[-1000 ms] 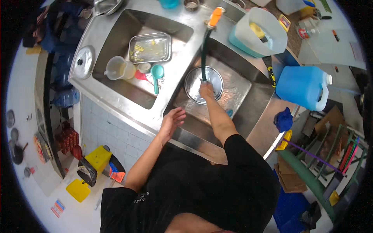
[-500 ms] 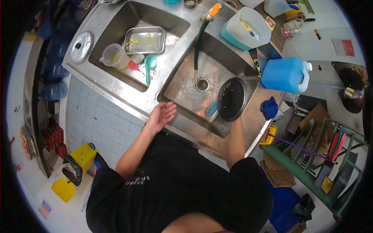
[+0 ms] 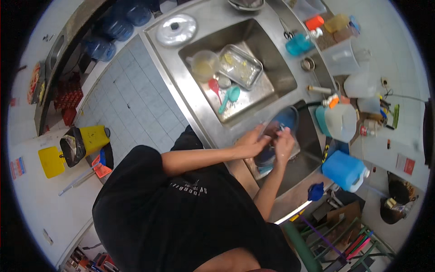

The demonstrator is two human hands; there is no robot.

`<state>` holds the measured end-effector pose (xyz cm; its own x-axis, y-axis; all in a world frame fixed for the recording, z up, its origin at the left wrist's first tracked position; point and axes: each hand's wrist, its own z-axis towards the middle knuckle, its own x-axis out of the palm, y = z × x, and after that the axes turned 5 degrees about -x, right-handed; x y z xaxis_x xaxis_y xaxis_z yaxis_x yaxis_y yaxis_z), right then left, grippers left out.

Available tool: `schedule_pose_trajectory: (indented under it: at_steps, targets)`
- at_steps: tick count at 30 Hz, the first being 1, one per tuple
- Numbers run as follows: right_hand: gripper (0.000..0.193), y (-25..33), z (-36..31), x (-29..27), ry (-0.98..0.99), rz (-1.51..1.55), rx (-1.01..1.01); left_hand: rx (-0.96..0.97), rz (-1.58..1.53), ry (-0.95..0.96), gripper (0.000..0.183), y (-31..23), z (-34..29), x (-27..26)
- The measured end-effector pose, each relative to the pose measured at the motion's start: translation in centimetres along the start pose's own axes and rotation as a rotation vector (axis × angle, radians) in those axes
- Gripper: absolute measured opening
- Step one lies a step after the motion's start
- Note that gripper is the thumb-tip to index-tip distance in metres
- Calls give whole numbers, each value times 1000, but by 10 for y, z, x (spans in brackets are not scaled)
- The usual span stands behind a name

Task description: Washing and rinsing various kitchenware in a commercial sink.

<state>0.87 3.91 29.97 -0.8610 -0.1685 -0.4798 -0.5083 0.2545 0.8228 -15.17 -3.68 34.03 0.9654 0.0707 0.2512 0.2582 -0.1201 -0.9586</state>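
Observation:
Tilted over the right sink basin [image 3: 304,167] is a dark, round, shiny-rimmed pan [image 3: 265,156], blurred by motion. My left hand [image 3: 250,143] grips its near left edge, thumb inward. Over its inner face my right hand [image 3: 284,144] has its fingers closed; what they hold, if anything, is too blurred to make out. Something light blue [image 3: 264,169] shows below the pan. In the left sink basin [image 3: 276,68] lie a metal tray [image 3: 241,68] with yellow scraps, a clear jug [image 3: 205,65], a red spoon [image 3: 214,86], a teal scoop [image 3: 232,96] and a small cup [image 3: 224,82].
A metal lid [image 3: 177,30] sits on the far left counter. Along the right stand a faucet with an orange handle [image 3: 333,100], a tub of pale liquid [image 3: 343,122], a blue jerrycan [image 3: 344,170] and a dark blue cloth [image 3: 316,191]. A teal pump bottle [image 3: 299,44] stands farther back.
My view has turned, shifting the sinks rightward. My left hand has gone from free beside the basin to the pan's edge. My right hand has moved from its rim to over its inner face.

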Motion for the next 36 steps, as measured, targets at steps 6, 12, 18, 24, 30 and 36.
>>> schedule_pose_trajectory:
  at_steps: [6,12,18,24,30,36]
  targets:
    - [32,148,57,203,499,196,-276,-208,176,-593,58,-30,29,-226]
    - [31,238,166,316,217,-368,-497,265,1250,-1110,38,-64,125,-412]
    - [24,262,228,371,202,-761,-351,-232,1419,-696,33,-74,176,-499]
    - [23,260,230,441,364,-701,-435,-13,1302,-941,21,-129,152,-501]
    - [23,256,227,499,427,-147,-373,-1,1335,-867,23,-151,158,-488]
    - [20,174,226,379,377,688,-68,2,1386,-710,23,-96,201,-478]
